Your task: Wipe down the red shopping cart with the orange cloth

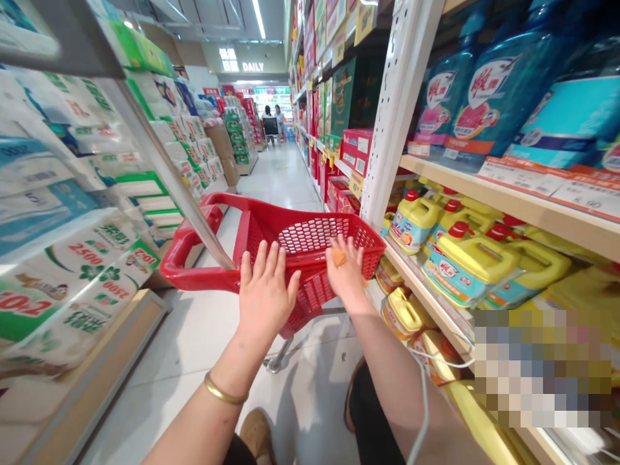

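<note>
A red shopping cart (pixel 208 274) with a perforated basket stands in the aisle, directly in front of me. My left hand (pixel 268 290) is over the cart's near side, palm down, its fingers stretched out and nothing in it. Over the basket's right part, my right hand (pixel 346 268) has its fingers spread. A small orange thing (pixel 338 257) shows at the fingers of my right hand; whether it is held or stuck there is unclear. A gold bracelet (pixel 225 391) circles my left wrist. White cables hang beside my right forearm.
Paper packs (pixel 72 284) are stacked along the left. On the right, shelves carry yellow jugs (pixel 467 268) and blue bottles (pixel 498 90). A slanted metal pole (pixel 159 161) crosses at left. Tiled floor (pixel 278 174) runs ahead toward people (pixel 278 118) far off beside a dark cart.
</note>
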`<state>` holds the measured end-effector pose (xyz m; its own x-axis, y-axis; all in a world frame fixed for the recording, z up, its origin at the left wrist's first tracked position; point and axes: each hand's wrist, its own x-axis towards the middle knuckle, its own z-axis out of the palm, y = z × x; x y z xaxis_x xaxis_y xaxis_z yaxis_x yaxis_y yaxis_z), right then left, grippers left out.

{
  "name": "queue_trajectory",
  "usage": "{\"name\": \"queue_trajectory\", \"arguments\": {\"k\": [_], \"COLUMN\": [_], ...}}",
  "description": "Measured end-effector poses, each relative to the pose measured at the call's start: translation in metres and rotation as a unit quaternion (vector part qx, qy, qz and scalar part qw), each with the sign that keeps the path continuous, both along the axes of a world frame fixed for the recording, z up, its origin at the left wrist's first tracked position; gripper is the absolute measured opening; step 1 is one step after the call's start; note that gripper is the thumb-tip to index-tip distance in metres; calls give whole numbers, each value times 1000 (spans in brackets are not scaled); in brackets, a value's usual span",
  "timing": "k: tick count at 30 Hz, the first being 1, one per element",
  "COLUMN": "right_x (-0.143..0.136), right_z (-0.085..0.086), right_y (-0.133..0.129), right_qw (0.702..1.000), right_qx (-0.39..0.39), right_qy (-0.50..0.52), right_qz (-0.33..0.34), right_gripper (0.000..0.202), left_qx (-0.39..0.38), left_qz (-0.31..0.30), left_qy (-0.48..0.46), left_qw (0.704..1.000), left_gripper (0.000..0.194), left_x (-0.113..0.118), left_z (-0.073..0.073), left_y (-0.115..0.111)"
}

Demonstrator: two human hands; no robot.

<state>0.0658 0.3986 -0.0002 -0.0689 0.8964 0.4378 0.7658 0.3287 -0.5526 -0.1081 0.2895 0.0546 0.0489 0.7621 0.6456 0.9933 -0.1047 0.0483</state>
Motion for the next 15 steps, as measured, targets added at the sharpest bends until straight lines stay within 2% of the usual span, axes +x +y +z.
{"name": "queue_trajectory", "arguments": {"k": [2,4,6,9,10,11,13,15], "right_x": [-21,-22,-4,30,35,33,15,-14], "right_z": [8,8,1,-9,-11,-10,-5,3], "right_y": [-14,-17,-7,16,20,21,11,-8], "right_qw": [992,988,996,993,987,985,994,999], "right_qx": [46,68,50,-12,-26,-32,-21,13], "right_qy": [-20,-34,-30,11,24,32,31,13], "right_qz": [111,138,65,-121,-156,-165,-99,27], "right_gripper": [53,49,48,54,56,57,58,55], "left_qx": [4,4,-2,-13,-16,-16,-13,-9], "left_qz": [0,3,8,10,11,13,18,18], "left_qy": [2,3,2,1,3,4,10,13], "left_qw": [1000,1000,1000,1000,1000,1000,1000,1000], "left_gripper": [62,62,62,61,60,60,60,61], "left_x": [-1,-3,-3,-2,-1,-1,-1,-1], "left_z": [-1,-1,0,2,3,3,3,2], "left_y": [1,1,1,1,1,1,1,0]}}
